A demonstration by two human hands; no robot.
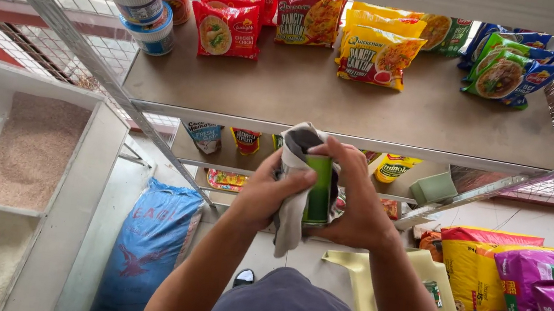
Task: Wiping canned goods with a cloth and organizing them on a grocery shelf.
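— What's in those hands?
— A green can [319, 190], held up just below the shelf [340, 107] edge. The right hand [359, 209] has its grip wrapped round it; the left hand [264, 197] presses a grey cloth [290, 214] against its side.
— And on the shelf?
— Noodle packets [376, 54], well apart from the can.

Both hands raised together, left hand [266, 193] and right hand [356, 205] fingers curled inward.

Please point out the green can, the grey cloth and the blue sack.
Green metal can [319, 190]: head view, on its side wall.
Grey cloth [292, 216]: head view, on its hanging fold.
Blue woven sack [149, 246]: head view, on its front face.
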